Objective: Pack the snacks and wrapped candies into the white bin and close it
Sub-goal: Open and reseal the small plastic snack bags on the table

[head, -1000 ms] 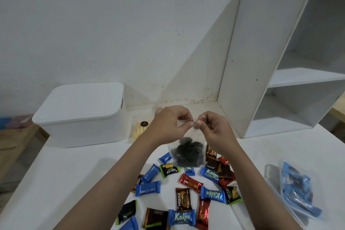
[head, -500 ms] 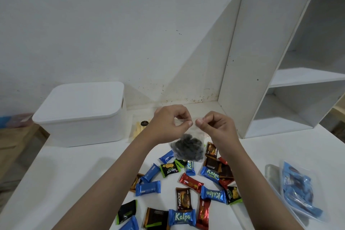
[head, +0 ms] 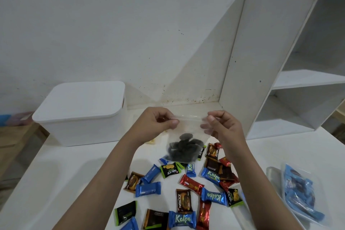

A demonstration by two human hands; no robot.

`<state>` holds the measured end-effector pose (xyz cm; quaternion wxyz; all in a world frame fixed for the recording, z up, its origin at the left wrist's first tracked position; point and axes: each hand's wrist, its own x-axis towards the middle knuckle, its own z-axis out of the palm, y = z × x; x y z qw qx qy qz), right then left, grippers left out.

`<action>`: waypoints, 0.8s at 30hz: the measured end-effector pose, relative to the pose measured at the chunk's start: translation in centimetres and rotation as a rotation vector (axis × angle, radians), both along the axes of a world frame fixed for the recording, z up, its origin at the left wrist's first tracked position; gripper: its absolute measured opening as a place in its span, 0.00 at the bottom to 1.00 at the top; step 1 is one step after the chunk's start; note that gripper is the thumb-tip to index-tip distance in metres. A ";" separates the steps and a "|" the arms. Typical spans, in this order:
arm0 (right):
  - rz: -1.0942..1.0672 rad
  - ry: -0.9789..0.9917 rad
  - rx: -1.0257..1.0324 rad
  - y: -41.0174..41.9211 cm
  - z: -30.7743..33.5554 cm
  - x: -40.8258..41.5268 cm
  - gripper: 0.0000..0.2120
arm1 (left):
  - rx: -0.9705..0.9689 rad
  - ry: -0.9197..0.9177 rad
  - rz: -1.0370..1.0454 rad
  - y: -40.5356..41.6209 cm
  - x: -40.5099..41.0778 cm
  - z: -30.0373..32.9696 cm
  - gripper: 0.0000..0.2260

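Observation:
A clear plastic zip bag of dark cookies hangs above the table, held by its top strip. My left hand pinches the strip's left end and my right hand pinches its right end, the two hands well apart. Below the bag, several wrapped candies and snack packs in blue, red, brown and black lie scattered on the white table. The white bin stands at the left with its lid shut.
A second clear bag with blue-wrapped snacks lies at the right. A white shelf unit stands on the table's back right against the wall. A pale yellow item peeks out behind my left forearm.
My hands have slid apart along the bag's top strip, from touching at its middle to its two ends. The bag sits a little higher.

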<state>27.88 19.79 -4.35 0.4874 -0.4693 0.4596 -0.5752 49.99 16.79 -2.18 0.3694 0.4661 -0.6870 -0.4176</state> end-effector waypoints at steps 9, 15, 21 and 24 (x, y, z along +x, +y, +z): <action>0.263 0.333 0.055 0.6 1.3 1.3 0.04 | -0.014 0.148 0.089 -0.3 -1.1 -1.4 0.05; 0.069 0.196 0.171 0.1 0.5 2.3 0.07 | 0.050 -0.095 0.378 0.5 -2.3 -1.5 0.13; 0.072 0.271 0.189 0.3 -0.8 2.3 0.07 | 0.538 0.184 -0.027 1.4 -3.5 -0.9 0.17; 0.088 0.250 0.195 0.3 -1.3 2.0 0.09 | 0.516 0.247 -0.007 1.6 -4.1 -1.3 0.14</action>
